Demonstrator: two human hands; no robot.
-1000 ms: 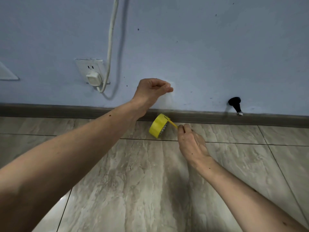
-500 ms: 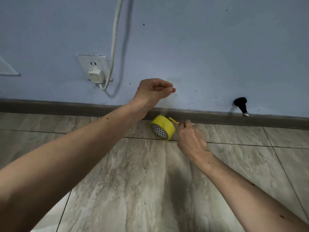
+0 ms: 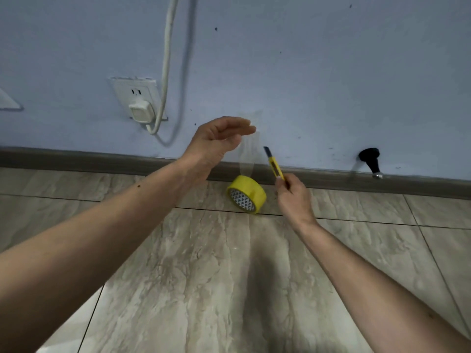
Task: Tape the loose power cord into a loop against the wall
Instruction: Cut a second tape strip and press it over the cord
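left hand point(image 3: 219, 138) pinches the clear tape strip point(image 3: 248, 159), from which the yellow tape roll point(image 3: 246, 194) hangs. right hand point(image 3: 293, 197) grips a yellow utility knife point(image 3: 274, 163), blade raised beside the strip.

- The tiled floor point(image 3: 229, 289) is bare from its near edge up to the tape roll point(image 3: 246, 194), so a hand has wide passage there.
- A clear strip of tape point(image 3: 248, 154) stretches from the roll up to the left hand point(image 3: 219, 138), barring the gap between both hands (the strip is hard to see).
- The right hand point(image 3: 295, 200) holds a yellow knife point(image 3: 274, 163) just right of the strip.
- At the floor's far edge, the door stopper point(image 3: 370, 161) juts out at right; the power cord point(image 3: 165, 72) hangs at left.
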